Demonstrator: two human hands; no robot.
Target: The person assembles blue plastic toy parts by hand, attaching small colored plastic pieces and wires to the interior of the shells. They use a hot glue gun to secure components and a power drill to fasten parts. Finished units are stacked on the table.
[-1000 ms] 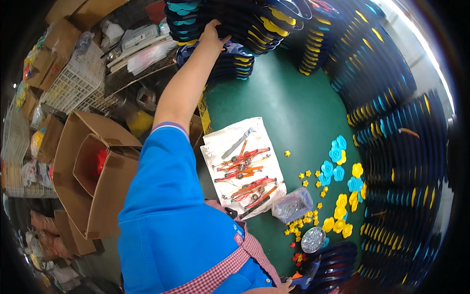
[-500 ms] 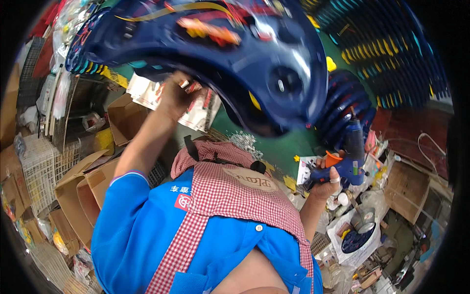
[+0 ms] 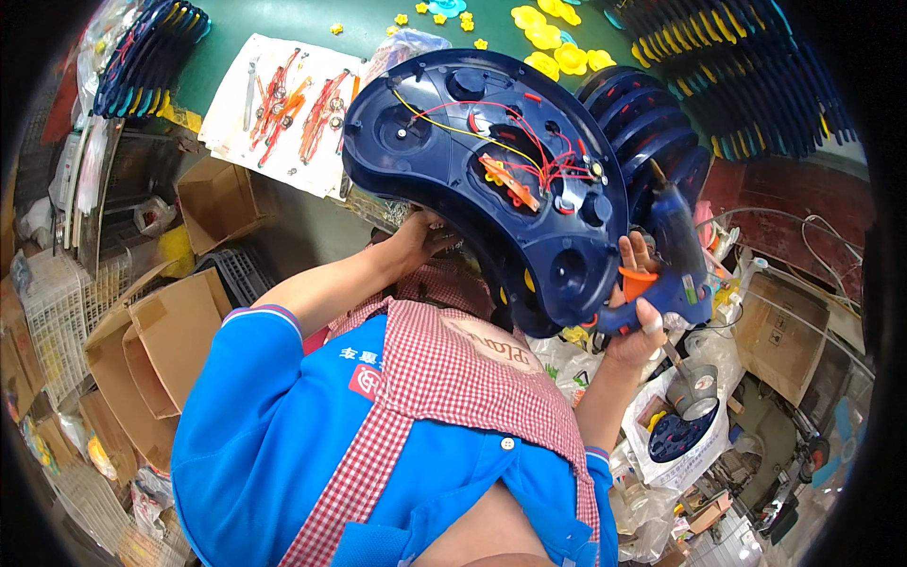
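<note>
A dark blue curved plastic shell, hollow side up, is tilted over the table's front edge. Red and yellow wires run inside it to an orange strip. My left hand grips the shell's near left edge, its fingertips partly hidden beneath. In my right hand is a blue glue gun with an orange trigger, its nozzle pointing up and away. The fingers are closed round its handle, close against the shell's right end; whether they touch the shell, I cannot tell.
White paper with red wire sets lies on the green table. Yellow flower-shaped pieces sit at the back. Stacked blue shells stand right, more left. Cardboard boxes and a white bag flank me.
The shell has come down and toward me, rightward, uncovering the paper and yellow pieces. My left hand moved with it, nearer my body. The glue gun stays in my right hand, now beside the shell.
</note>
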